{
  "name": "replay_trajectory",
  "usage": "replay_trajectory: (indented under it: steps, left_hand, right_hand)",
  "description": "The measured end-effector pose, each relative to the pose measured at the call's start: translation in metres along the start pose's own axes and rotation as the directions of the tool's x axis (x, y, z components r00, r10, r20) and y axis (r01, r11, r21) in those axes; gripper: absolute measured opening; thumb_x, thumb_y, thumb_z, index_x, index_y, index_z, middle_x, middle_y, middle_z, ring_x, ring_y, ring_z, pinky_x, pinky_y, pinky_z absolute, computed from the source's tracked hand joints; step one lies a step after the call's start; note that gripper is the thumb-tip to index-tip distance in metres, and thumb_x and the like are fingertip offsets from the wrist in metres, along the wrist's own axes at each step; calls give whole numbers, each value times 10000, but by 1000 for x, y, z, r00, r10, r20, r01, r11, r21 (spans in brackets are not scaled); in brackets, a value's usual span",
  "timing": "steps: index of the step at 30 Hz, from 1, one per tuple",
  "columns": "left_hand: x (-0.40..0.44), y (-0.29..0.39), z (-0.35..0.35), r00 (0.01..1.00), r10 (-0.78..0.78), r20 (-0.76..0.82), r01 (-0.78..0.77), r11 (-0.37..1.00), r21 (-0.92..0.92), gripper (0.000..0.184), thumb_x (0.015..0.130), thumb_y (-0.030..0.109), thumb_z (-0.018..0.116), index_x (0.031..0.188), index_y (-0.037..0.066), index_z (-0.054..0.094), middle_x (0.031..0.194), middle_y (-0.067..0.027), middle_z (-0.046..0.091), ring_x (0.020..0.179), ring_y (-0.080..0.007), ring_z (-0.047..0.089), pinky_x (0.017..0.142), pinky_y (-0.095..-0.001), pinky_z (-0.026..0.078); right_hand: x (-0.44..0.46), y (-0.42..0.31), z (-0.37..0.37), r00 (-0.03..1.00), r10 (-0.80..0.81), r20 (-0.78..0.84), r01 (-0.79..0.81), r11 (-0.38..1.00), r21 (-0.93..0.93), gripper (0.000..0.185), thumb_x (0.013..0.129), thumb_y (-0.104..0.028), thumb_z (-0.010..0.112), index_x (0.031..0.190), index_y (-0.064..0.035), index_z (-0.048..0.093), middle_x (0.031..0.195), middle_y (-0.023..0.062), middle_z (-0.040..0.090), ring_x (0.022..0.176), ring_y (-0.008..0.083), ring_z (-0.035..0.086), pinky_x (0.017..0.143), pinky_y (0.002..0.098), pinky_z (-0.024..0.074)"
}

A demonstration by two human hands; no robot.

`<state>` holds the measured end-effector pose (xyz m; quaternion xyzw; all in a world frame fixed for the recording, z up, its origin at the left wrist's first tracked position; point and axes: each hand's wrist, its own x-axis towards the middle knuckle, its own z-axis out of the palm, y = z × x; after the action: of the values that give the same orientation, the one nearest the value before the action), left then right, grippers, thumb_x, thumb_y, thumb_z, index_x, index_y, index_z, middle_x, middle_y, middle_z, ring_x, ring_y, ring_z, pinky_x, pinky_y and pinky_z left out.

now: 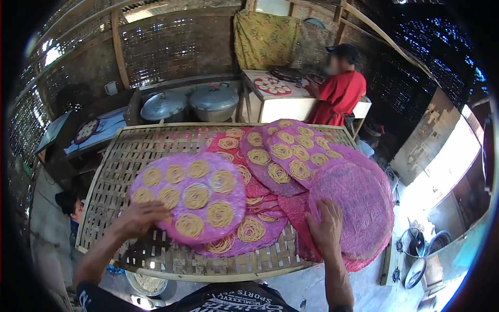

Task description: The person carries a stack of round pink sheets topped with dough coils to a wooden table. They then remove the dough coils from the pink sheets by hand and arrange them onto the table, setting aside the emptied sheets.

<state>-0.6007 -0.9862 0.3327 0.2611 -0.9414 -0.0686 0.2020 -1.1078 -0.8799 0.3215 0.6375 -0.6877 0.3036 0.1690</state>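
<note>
My left hand [144, 217] grips the near-left edge of a round purple mesh sheet [179, 212]. Pale yellow noodle coils [196, 196] lie spaced out over that sheet. On the right, my right hand [326, 224] rests with fingers stretched on the near-left part of a stack of bare round purple mesh sheets [356, 203]. Between the hands, more pink and purple sheets bearing noodle coils [300, 153] overlap one another. All of these lie on or over a woven bamboo rack [125, 151]. The fingertips under the left sheet are hidden.
Beyond the rack stand two large lidded metal pots [214, 99]. A person in red [340, 88] works at a back table [275, 106] holding another coil-covered sheet. Another person's head [70, 205] shows at left. A bowl [146, 283] sits below the rack's near edge.
</note>
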Motion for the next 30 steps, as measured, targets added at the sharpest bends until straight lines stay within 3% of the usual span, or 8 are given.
replay_trajectory:
  steps: [4,7,10,16,20,24,26,30]
  left_hand:
    - [-19,27,-15,977,-90,195,93,996,-7,561,670,91,715,1223,81,622,1284,-150,609,1234,-341,549,1055,-444,445]
    - [-16,34,-22,940,-94,329,98,995,5,763,674,282,780,1360,80,514,1392,-204,510,1306,-366,475,1105,-466,374]
    - [-9,36,-17,964,-77,255,85,996,-21,731,733,353,775,1359,74,521,1378,-202,525,1302,-360,480,1100,-465,376]
    - [72,52,-4,993,-117,-8,113,969,-221,513,823,401,732,1202,62,662,1088,-154,703,1029,-316,673,906,-421,524]
    - [180,63,27,943,-331,-40,240,758,-607,502,865,439,684,1153,27,679,1033,-169,711,935,-245,697,838,-393,536]
    - [302,60,92,827,-526,199,357,218,-908,605,887,489,618,1132,-64,638,936,-215,706,836,-242,709,774,-399,539]
    - [374,19,175,744,-665,67,308,251,-918,628,876,495,604,1131,-79,628,920,-225,704,831,-273,712,752,-406,544]
    - [406,48,159,549,-834,53,444,237,-864,646,835,497,609,1112,-86,639,966,-263,696,895,-348,706,762,-427,548]
  right_hand:
    - [58,-4,24,980,-200,-14,199,980,-25,443,742,-198,752,1125,-14,628,1138,159,617,1117,343,549,1011,478,389]
    - [89,7,50,962,-261,79,272,937,-219,270,773,-172,689,996,-25,654,1002,144,623,1017,332,572,954,470,415]
    - [100,18,60,947,-280,156,315,903,-294,150,807,-166,628,873,-35,661,909,135,616,934,321,588,874,467,438]
    - [122,23,59,988,-152,-17,146,970,-193,160,832,-197,603,847,-55,675,876,128,634,875,319,602,803,474,452]
    - [147,33,50,979,-194,-62,183,971,-150,172,841,-211,604,857,-57,680,866,139,638,856,339,608,794,482,454]
    - [155,38,46,980,-191,-48,186,979,-86,168,847,-199,617,882,-50,689,876,166,640,843,369,611,785,491,465]
    - [152,38,45,979,-197,-55,193,979,-68,160,852,-192,609,875,-52,682,871,165,636,834,368,611,783,491,467]
    - [141,45,51,969,-229,-90,230,973,-4,131,866,-165,600,880,-52,664,849,163,615,836,362,608,786,493,470]
